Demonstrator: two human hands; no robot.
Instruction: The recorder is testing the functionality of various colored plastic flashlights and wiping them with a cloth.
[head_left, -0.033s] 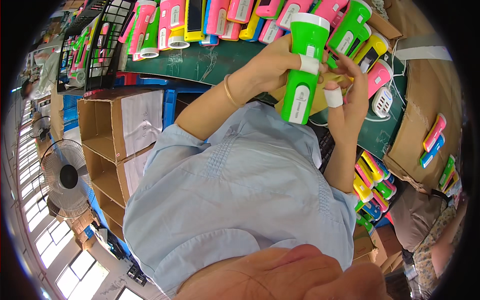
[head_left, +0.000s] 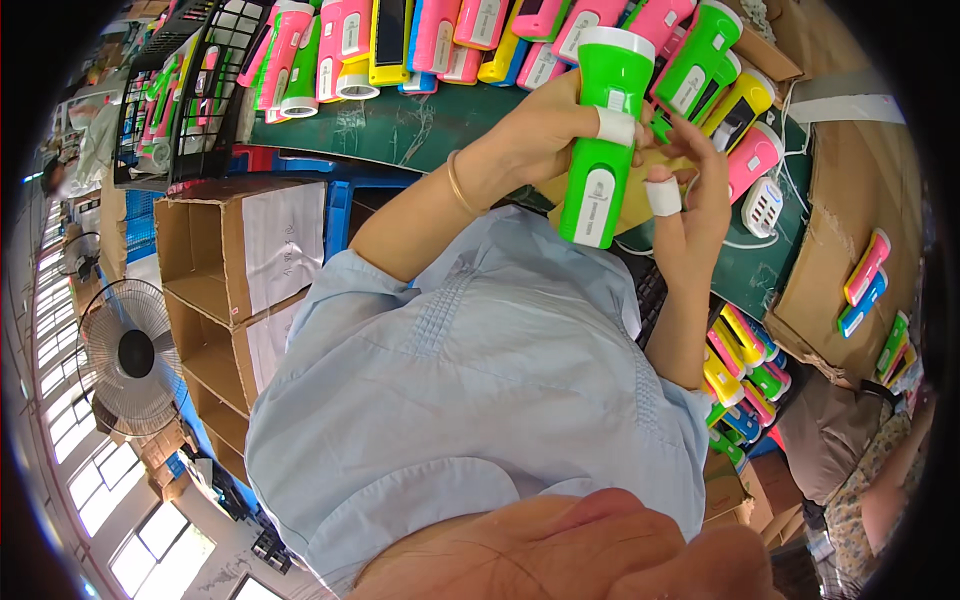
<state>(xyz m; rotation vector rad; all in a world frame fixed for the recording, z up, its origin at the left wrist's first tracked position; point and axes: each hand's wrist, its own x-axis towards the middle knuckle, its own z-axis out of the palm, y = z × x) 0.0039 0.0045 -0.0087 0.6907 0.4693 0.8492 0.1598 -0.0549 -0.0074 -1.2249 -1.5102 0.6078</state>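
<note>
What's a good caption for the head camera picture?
The left hand grips a green flashlight near more colourful flashlights on a green table.

Daylight glares through a row of windows (head_left: 185,535) in the pale wall (head_left: 225,557) of a workroom, bright enough, from where I stand, to bleach the panes white. A round fan (head_left: 135,353) in a wire cage shows between the windows and a stack of open-fronted cardboard boxes (head_left: 232,255), one with white paper (head_left: 285,245) on its side. Near the boxes, a blue frame (head_left: 340,215) sits by a scuffed green table (head_left: 430,135), with brown cardboard (head_left: 830,225) to its right
</note>
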